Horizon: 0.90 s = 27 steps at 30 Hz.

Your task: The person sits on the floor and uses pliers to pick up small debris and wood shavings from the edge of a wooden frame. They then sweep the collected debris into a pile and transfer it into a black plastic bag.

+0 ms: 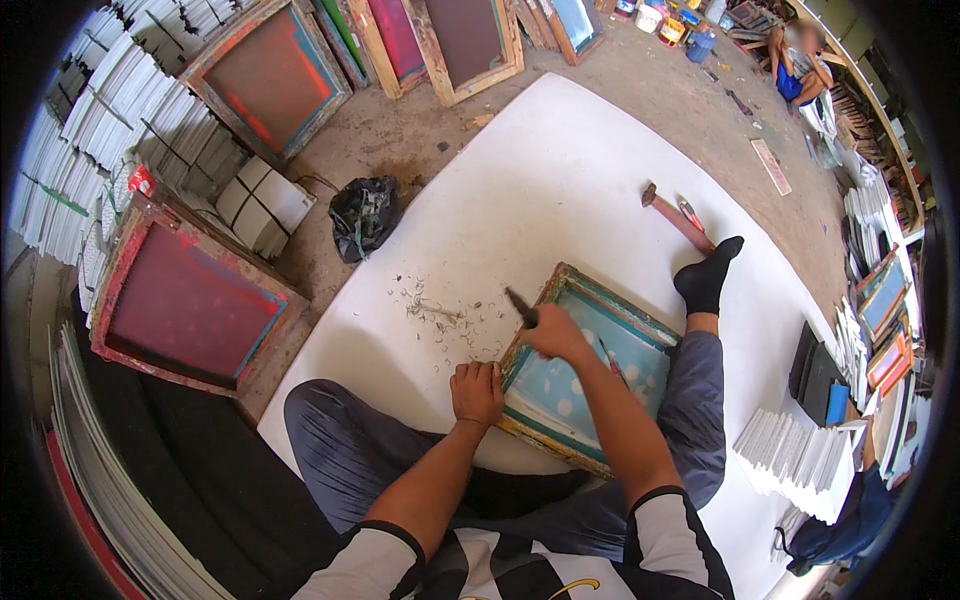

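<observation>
The person sits on a sheet [560, 170] spread over the floor, with a wooden screen frame [585, 360] lying on it between the legs. The left hand [477, 392] rests at the frame's left edge; the right hand [553, 333] is at its far left corner, gripping a tool [521, 307]. Scraps [440, 312] lie on the sheet left of that corner. A hammer [676, 218] lies behind the frame, beyond the foot [708, 275]. Left of the sheet, a bag [364, 214] sits on the floor, and more frames [185, 300] lean behind it.
</observation>
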Each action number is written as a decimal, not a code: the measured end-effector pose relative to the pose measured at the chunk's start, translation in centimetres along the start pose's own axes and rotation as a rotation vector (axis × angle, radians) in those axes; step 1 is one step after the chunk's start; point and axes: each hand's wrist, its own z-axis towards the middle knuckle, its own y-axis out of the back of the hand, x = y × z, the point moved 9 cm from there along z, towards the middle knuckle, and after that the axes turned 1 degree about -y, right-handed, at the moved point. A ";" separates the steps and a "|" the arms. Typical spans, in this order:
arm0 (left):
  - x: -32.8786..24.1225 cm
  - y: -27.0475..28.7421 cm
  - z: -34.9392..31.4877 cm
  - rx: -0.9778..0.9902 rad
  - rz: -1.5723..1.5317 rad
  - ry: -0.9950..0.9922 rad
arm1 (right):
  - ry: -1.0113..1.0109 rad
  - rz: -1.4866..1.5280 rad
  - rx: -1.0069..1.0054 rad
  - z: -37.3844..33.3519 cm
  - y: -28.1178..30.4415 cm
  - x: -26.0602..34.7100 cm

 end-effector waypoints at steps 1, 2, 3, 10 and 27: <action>0.0 -0.2 -0.1 -0.005 -0.023 -0.008 | -0.012 0.071 0.089 -0.6 -1.9 0.6; 0.1 0.0 0.0 -0.014 -0.041 -0.015 | -0.018 0.143 0.181 -1.1 -3.9 1.4; 0.2 -0.3 0.0 0.034 -0.029 -0.005 | -0.023 0.216 0.274 -1.4 -5.6 1.9; 0.7 -1.0 -0.1 0.069 0.037 0.017 | -0.233 0.462 0.449 0.1 -8.6 -0.9; -0.1 -0.3 0.3 0.024 0.004 0.013 | -0.260 1.026 0.044 3.1 1.3 -5.5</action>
